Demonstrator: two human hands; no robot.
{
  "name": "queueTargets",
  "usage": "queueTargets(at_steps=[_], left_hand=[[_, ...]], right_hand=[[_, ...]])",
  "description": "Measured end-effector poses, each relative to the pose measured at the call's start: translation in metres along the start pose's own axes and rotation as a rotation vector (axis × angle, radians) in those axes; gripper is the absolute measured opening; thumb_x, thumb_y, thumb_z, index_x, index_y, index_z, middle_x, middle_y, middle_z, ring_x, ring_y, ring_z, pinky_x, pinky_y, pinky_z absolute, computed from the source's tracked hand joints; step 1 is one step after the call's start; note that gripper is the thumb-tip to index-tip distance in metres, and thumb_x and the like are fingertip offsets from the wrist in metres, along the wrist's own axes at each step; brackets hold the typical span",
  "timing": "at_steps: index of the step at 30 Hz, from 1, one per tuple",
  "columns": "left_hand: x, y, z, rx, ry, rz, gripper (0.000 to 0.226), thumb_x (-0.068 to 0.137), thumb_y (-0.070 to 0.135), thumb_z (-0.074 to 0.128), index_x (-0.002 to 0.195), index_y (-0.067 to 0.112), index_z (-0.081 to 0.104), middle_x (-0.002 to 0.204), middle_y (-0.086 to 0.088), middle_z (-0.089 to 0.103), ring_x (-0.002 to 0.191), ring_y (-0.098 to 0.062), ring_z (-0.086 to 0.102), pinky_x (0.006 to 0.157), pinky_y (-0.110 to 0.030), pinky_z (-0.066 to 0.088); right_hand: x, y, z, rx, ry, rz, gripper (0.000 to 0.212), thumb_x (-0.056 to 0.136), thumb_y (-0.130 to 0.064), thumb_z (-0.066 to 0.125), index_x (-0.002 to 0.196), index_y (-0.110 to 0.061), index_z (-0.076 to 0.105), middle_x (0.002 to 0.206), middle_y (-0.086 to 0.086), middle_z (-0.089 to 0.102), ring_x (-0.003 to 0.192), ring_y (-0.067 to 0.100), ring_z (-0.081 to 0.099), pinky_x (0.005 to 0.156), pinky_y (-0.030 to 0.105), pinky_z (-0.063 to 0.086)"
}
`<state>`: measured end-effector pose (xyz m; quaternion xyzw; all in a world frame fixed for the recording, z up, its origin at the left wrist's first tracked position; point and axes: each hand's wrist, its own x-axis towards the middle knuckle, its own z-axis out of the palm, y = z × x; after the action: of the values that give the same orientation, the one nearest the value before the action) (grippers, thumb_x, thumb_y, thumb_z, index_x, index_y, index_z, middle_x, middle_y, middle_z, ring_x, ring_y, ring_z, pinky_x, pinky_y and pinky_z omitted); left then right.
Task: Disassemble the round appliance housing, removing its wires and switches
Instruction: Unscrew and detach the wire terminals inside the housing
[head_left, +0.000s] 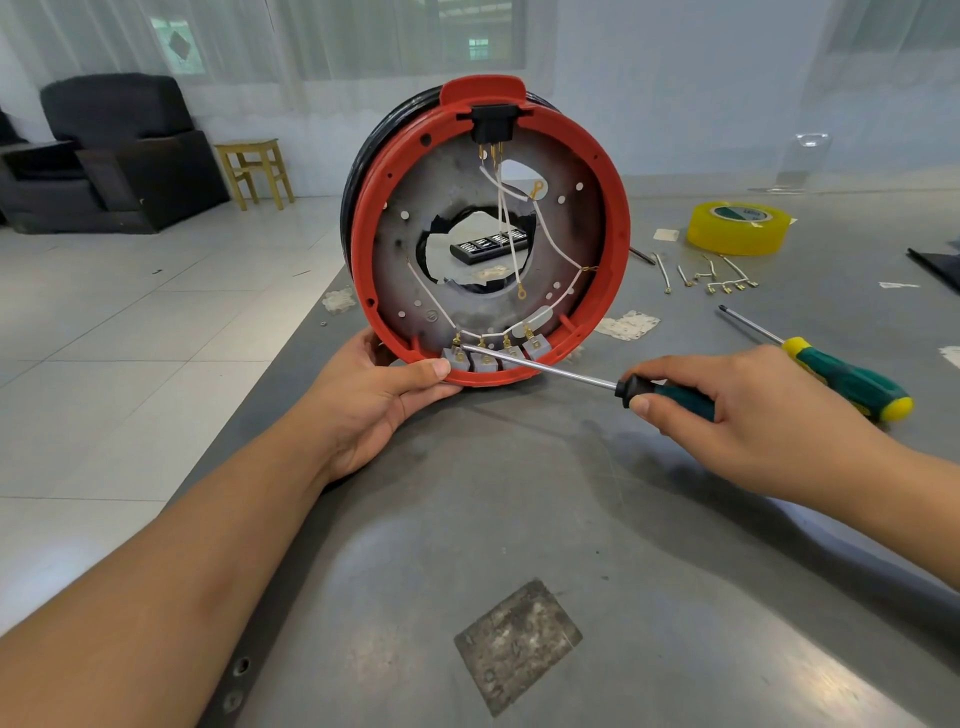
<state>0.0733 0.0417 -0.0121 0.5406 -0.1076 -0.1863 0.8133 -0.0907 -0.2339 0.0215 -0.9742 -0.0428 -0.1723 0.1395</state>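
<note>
On the table (675, 597), left hand (374, 400) grips the upright housing (618, 234) — right hand (748, 410) holds a screwdriver (540, 366).

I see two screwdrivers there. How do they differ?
The held screwdriver is gripped by the right hand, its tip at the leftmost switch inside the housing; the spare screwdriver lies untouched on the table. The spare's handle ends in yellow; the held one's handle is mostly covered. Both have green handles and bare metal shafts.
</note>
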Motion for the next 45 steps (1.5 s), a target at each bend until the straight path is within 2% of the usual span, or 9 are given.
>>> queueTargets(at_steps=[14, 18, 22, 25, 28, 30, 33, 40, 45], left_hand=[[0.000, 0.000, -0.001, -0.010, 0.011, 0.004, 0.064, 0.072, -0.004, 0.078, 0.132, -0.009, 0.056, 0.122, -0.026, 0.073, 0.108, -0.037, 0.076, 0.082, -0.036, 0.064], [-0.001, 0.000, -0.001, -0.007, -0.010, 0.000, 0.066, 0.075, -0.007, 0.077, 0.137, -0.007, 0.054, 0.128, -0.025, 0.071, 0.113, -0.039, 0.074, 0.086, -0.039, 0.064], [-0.002, 0.001, 0.001, 0.003, -0.001, 0.009, 0.073, 0.069, -0.006, 0.079, 0.137, -0.003, 0.053, 0.130, -0.024, 0.070, 0.111, -0.039, 0.074, 0.087, -0.041, 0.064], [-0.003, 0.000, 0.001, 0.001, 0.008, 0.010, 0.073, 0.068, -0.007, 0.079, 0.135, 0.000, 0.053, 0.130, -0.023, 0.071, 0.109, -0.038, 0.075, 0.085, -0.041, 0.065], [-0.002, -0.001, 0.001, 0.003, 0.008, 0.010, 0.068, 0.071, -0.010, 0.077, 0.134, 0.002, 0.053, 0.132, -0.023, 0.069, 0.110, -0.039, 0.075, 0.089, -0.044, 0.064], [-0.001, -0.001, 0.001, 0.020, 0.010, 0.015, 0.063, 0.076, -0.013, 0.075, 0.133, 0.003, 0.054, 0.134, -0.022, 0.068, 0.112, -0.038, 0.074, 0.089, -0.044, 0.064], [-0.001, -0.001, 0.001, 0.026, 0.019, 0.019, 0.064, 0.073, -0.012, 0.077, 0.131, 0.003, 0.056, 0.133, -0.023, 0.068, 0.111, -0.037, 0.074, 0.085, -0.040, 0.065], [-0.002, 0.000, 0.002, -0.001, 0.020, 0.001, 0.069, 0.067, -0.008, 0.078, 0.131, 0.000, 0.055, 0.128, -0.025, 0.071, 0.108, -0.039, 0.075, 0.081, -0.039, 0.065], [0.000, 0.000, 0.002, 0.012, 0.035, 0.003, 0.062, 0.078, -0.014, 0.074, 0.136, -0.003, 0.053, 0.129, -0.025, 0.070, 0.108, -0.040, 0.075, 0.088, -0.045, 0.064]], right_hand=[[-0.010, -0.014, 0.009, -0.207, 0.042, -0.064, 0.046, 0.096, -0.054, 0.042, 0.128, -0.028, 0.061, 0.104, -0.004, 0.075, 0.080, 0.028, 0.070, 0.061, 0.042, 0.057], [-0.011, -0.014, 0.003, -0.084, 0.028, -0.007, 0.044, 0.093, -0.056, 0.043, 0.123, -0.030, 0.063, 0.089, -0.010, 0.072, 0.066, 0.017, 0.060, 0.061, 0.039, 0.055], [-0.012, -0.014, -0.004, -0.025, 0.026, 0.025, 0.037, 0.090, -0.053, 0.050, 0.114, -0.031, 0.069, 0.060, -0.028, 0.047, 0.051, 0.001, 0.050, 0.050, 0.022, 0.040], [-0.011, -0.018, -0.010, -0.022, 0.023, 0.040, 0.033, 0.089, -0.054, 0.050, 0.108, -0.036, 0.070, 0.053, -0.027, 0.046, 0.064, -0.008, 0.058, 0.044, 0.011, 0.028], [-0.009, -0.021, -0.015, -0.021, 0.017, 0.048, 0.030, 0.089, -0.055, 0.051, 0.104, -0.040, 0.071, 0.048, -0.023, 0.051, 0.068, -0.014, 0.056, 0.037, 0.015, 0.031], [-0.009, -0.024, -0.017, -0.020, 0.002, 0.052, 0.028, 0.088, -0.055, 0.051, 0.102, -0.041, 0.072, 0.060, -0.038, 0.054, 0.068, -0.015, 0.055, 0.036, 0.018, 0.032], [-0.009, -0.028, -0.015, -0.027, -0.006, 0.063, 0.031, 0.088, -0.056, 0.049, 0.103, -0.042, 0.071, 0.051, -0.022, 0.054, 0.066, -0.009, 0.057, 0.038, 0.016, 0.032], [-0.012, -0.031, -0.002, -0.032, -0.030, 0.123, 0.036, 0.086, -0.063, 0.044, 0.108, -0.043, 0.065, 0.057, -0.023, 0.052, 0.050, 0.000, 0.051, 0.045, 0.020, 0.035], [-0.018, -0.032, 0.013, -0.022, -0.091, 0.150, 0.034, 0.087, -0.065, 0.035, 0.108, -0.042, 0.048, 0.071, -0.012, 0.063, 0.061, 0.006, 0.055, 0.057, 0.034, 0.050]])
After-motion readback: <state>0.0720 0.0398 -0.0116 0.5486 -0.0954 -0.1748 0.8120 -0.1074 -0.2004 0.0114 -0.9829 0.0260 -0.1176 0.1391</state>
